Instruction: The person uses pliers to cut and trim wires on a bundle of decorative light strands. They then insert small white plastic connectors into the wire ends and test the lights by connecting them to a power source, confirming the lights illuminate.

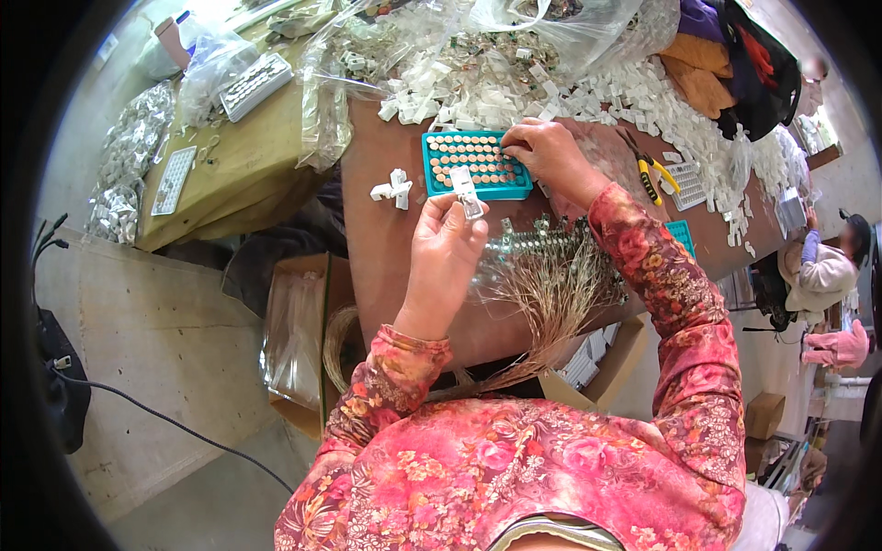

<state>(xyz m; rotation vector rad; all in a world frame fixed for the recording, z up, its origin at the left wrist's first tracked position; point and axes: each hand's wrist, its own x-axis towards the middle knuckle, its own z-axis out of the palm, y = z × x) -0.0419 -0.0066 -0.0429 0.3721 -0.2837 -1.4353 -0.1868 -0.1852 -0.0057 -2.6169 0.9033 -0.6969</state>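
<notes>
My left hand holds a small clear plastic piece pinched between its fingertips, just in front of a teal tray. Rows of round copper-coloured parts fill that tray. At the tray's right end my right hand rests with its fingertips down on the copper parts; whether it grips one is hidden. Both sleeves are red with a flower pattern. A bundle of thin wire pieces lies on the brown table between my forearms.
A heap of white plastic pieces and clear bags cover the table's far side. Yellow-handled pliers lie to the right. A few white pieces sit left of the tray. Cardboard boxes stand below the table. Another person sits at the far right.
</notes>
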